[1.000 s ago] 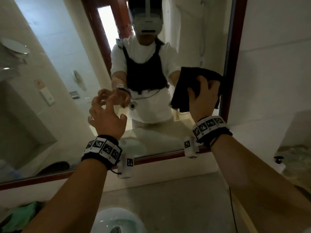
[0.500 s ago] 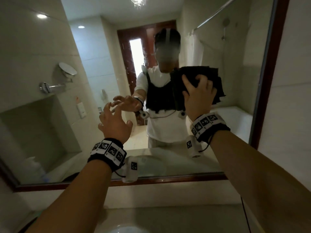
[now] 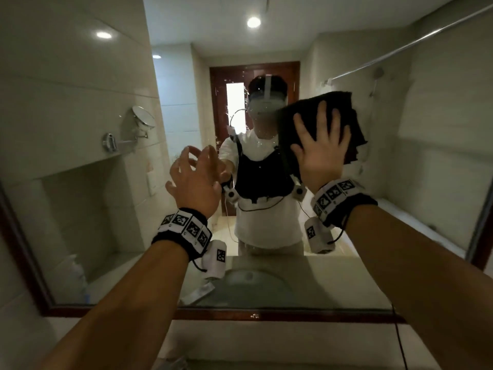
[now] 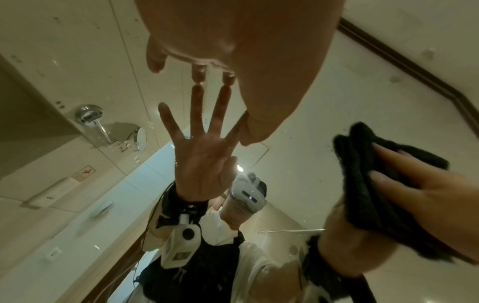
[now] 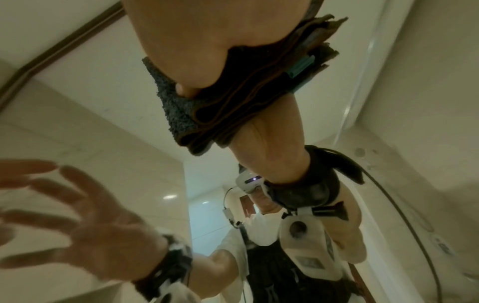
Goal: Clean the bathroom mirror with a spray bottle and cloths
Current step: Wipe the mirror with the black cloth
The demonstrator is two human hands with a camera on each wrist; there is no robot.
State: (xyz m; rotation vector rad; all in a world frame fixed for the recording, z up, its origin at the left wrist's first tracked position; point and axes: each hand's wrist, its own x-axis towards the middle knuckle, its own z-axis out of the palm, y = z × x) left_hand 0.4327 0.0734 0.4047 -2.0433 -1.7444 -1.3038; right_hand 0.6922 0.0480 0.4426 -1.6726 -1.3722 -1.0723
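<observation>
The wall mirror [image 3: 80, 134] fills the head view. My right hand [image 3: 320, 148] lies flat with spread, straight fingers on a folded dark cloth [image 3: 354, 121] and presses it against the glass at the upper right. The right wrist view shows the cloth [image 5: 207, 114] in several folded layers under my right hand [image 5: 207, 41]. My left hand [image 3: 194, 174] holds nothing; its fingers are spread. In the left wrist view the fingertips [image 4: 198, 76] of my left hand [image 4: 233, 51] touch the glass, meeting their reflection, with the cloth [image 4: 368, 184] to the right. No spray bottle is in view.
A dark wooden frame [image 3: 240, 315] borders the mirror along the bottom and sides. Small water drops [image 3: 234, 102] dot the glass near the upper middle. A pale counter [image 3: 266, 343] lies below the mirror. A tiled wall stands at the far right.
My right hand has slid the cloth up the glass, from beside the right frame edge to higher and more central. My left hand has risen along the mirror too, and the view has tilted upward.
</observation>
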